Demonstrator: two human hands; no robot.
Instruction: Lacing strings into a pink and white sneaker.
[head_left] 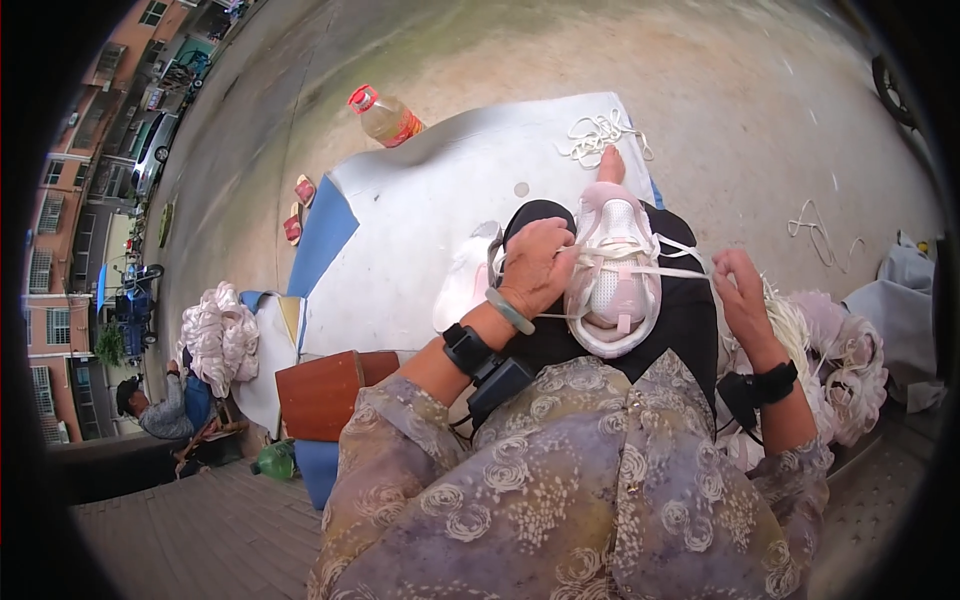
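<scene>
A white and pink sneaker [612, 200] rests on my lap with its heel opening toward me. White shoelaces [672, 271] run across its upper, and one length stretches to the right. My right hand [740, 290] is closed around that shoelace, a little away from the sneaker. At the sneaker's left side, my left hand [538, 262] is closed with a shoelace between its fingers. Partly hidden behind that hand, another pale sneaker [466, 285] lies on the white sheet.
A white sheet [430, 210] covers the surface ahead, with a loose heap of laces [597, 135] at its far edge. Behind it stands a red-capped bottle [388, 118]. Piled sneakers [850, 365] and hanging laces are at my right. A person [165, 412] sits at far left beside bundled sneakers [218, 335].
</scene>
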